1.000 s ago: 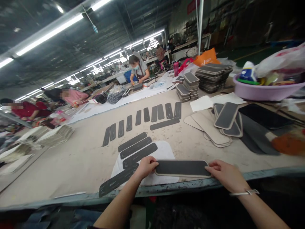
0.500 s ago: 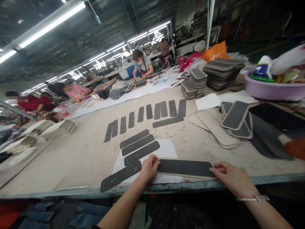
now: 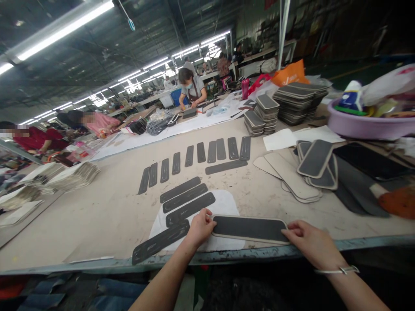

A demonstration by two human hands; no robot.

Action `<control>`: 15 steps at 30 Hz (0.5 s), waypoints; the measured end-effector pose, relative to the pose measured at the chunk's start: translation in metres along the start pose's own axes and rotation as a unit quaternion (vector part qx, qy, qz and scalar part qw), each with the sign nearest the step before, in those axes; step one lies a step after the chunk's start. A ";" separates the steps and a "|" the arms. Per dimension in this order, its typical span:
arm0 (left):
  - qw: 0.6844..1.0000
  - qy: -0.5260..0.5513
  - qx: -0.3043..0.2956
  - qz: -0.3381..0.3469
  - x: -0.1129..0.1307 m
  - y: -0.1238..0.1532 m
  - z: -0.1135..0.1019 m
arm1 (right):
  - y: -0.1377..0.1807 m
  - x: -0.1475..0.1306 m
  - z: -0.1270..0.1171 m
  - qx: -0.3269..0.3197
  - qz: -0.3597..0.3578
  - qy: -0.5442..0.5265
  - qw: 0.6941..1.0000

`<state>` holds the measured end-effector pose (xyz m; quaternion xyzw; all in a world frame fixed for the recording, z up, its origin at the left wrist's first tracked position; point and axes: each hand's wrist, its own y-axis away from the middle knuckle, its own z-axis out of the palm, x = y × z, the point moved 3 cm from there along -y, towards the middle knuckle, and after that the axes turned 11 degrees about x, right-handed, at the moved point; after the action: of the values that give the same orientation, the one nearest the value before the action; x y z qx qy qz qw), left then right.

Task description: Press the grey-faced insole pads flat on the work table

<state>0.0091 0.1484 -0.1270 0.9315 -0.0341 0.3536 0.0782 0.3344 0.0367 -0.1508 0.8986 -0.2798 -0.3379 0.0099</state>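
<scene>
Your fingers (image 3: 207, 217) on the left hand (image 3: 200, 228) are curling tight round the left end of the flat pad (image 3: 249, 228). The right hand (image 3: 308, 242) is pinching the right end with bent fingertips. So both hands are gripping it, not spreading wide.

From the head camera, the flat pad is lying long-ways right by the near edge of the table (image 3: 97, 216). It is dark on top with a pale rim all round. Its left end is sitting on the white sheet (image 3: 227, 199). Just beside your left hand, dark strips (image 3: 189, 208) are lying in a slanted row on that sheet. Further off on your right, a pile of pale boards (image 3: 293, 177) is fanning out, and a purple bowl (image 3: 366, 126) is sitting behind it.

I think you are lining up the dark top on its pale back. To do it well, look at the pale rim: it should be showing the same all the way round. Press evenly at both ends, and mind the table edge.
</scene>
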 end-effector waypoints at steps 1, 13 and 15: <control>1.000 0.000 -0.004 0.001 0.000 0.000 0.000 | 0.001 -0.003 -0.002 0.003 0.000 0.001 1.000; 0.999 -0.021 -0.018 0.017 -0.001 -0.003 0.002 | 0.003 -0.006 0.001 0.032 -0.017 -0.019 0.999; 0.999 -0.022 -0.017 0.019 0.000 -0.002 0.001 | 0.003 -0.007 0.000 0.024 -0.015 -0.016 0.999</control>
<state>0.0103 0.1498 -0.1280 0.9368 -0.0591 0.3338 0.0864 0.3287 0.0379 -0.1466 0.8972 -0.2742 -0.3457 -0.0217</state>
